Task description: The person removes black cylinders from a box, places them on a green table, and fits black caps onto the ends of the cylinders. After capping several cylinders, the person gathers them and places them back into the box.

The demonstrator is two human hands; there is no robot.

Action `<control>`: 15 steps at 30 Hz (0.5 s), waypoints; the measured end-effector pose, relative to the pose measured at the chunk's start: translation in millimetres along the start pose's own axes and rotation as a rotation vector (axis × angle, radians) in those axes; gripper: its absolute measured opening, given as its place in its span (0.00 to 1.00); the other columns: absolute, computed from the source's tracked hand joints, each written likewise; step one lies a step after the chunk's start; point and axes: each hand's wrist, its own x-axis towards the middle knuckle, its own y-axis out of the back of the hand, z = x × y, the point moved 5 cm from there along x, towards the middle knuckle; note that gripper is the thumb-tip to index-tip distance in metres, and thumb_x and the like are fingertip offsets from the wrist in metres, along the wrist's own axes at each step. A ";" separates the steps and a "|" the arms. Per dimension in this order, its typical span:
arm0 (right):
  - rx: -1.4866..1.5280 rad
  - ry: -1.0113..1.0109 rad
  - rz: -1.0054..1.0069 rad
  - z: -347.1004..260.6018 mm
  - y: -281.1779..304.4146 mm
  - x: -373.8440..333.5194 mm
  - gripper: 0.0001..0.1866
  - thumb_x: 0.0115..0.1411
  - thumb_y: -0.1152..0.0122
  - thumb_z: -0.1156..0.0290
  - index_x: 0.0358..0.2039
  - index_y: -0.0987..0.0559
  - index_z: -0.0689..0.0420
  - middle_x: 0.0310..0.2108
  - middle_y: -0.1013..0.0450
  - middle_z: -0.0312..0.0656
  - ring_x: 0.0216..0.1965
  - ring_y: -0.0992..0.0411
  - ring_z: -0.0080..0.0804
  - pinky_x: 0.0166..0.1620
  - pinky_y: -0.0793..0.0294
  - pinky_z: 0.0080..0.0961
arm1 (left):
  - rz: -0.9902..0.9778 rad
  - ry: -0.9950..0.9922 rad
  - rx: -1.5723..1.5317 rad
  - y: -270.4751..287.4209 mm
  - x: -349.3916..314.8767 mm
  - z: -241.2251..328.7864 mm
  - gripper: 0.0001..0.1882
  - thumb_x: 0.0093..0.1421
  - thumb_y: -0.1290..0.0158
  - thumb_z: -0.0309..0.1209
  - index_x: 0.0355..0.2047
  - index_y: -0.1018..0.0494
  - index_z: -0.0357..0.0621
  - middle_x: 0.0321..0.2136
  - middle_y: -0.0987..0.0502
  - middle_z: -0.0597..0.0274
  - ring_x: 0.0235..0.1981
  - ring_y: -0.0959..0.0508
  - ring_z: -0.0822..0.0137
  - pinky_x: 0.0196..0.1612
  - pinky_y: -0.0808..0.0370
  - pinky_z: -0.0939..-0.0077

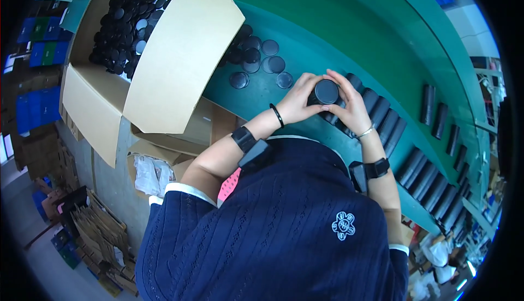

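My left hand (296, 101) and my right hand (353, 110) are curled around the top of a black cylindrical tube (327, 91). A flat round cap faces up at its end, framed by my fingers and thumbs. The tube's lower part is hidden behind my hands. Several black tubes (386, 123) lie side by side next to my right hand on the green work surface (297, 41). Loose round black caps (251, 55) are scattered to the left of my left hand, a few overlapping.
At the left, an open cardboard box (183, 55) is filled with black caps (123, 33), one flap folding toward the bench. More black tubes (428, 186) line the bench at right, others (428, 104) stand along its far side. A smaller carton with clear plastic bags (153, 174) sits below the box.
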 end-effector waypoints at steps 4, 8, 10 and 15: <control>-0.142 0.002 0.036 2.1 -1.6 -11.3 0.38 0.40 0.26 0.72 0.55 0.29 0.55 0.47 0.32 0.43 0.47 0.31 0.36 0.49 0.30 0.28 | -0.069 0.006 -0.009 -5.1 -1.8 -14.2 0.37 0.45 0.36 0.30 0.53 0.42 0.37 0.46 0.34 0.45 0.51 0.32 0.46 0.51 0.32 0.61; -0.103 0.004 0.081 14.9 -3.9 -16.1 0.38 0.40 0.26 0.70 0.55 0.29 0.57 0.48 0.31 0.45 0.49 0.30 0.41 0.50 0.29 0.31 | -0.055 0.041 -0.071 -9.9 -0.3 -6.3 0.37 0.45 0.36 0.29 0.53 0.43 0.37 0.48 0.33 0.44 0.50 0.30 0.46 0.50 0.31 0.61; -0.106 0.032 0.085 13.7 -3.2 -16.3 0.39 0.40 0.26 0.70 0.55 0.30 0.57 0.48 0.30 0.46 0.50 0.30 0.43 0.50 0.29 0.32 | -0.072 0.017 -0.053 -7.8 1.7 -7.7 0.36 0.45 0.37 0.29 0.53 0.42 0.37 0.49 0.33 0.45 0.50 0.30 0.45 0.50 0.30 0.61; -0.224 0.085 0.131 5.9 -6.9 -18.9 0.35 0.43 0.29 0.73 0.53 0.31 0.59 0.48 0.30 0.50 0.51 0.31 0.47 0.53 0.30 0.33 | -0.058 0.038 -0.041 -12.3 0.7 -0.8 0.37 0.44 0.37 0.29 0.54 0.41 0.39 0.47 0.30 0.46 0.48 0.27 0.48 0.49 0.28 0.62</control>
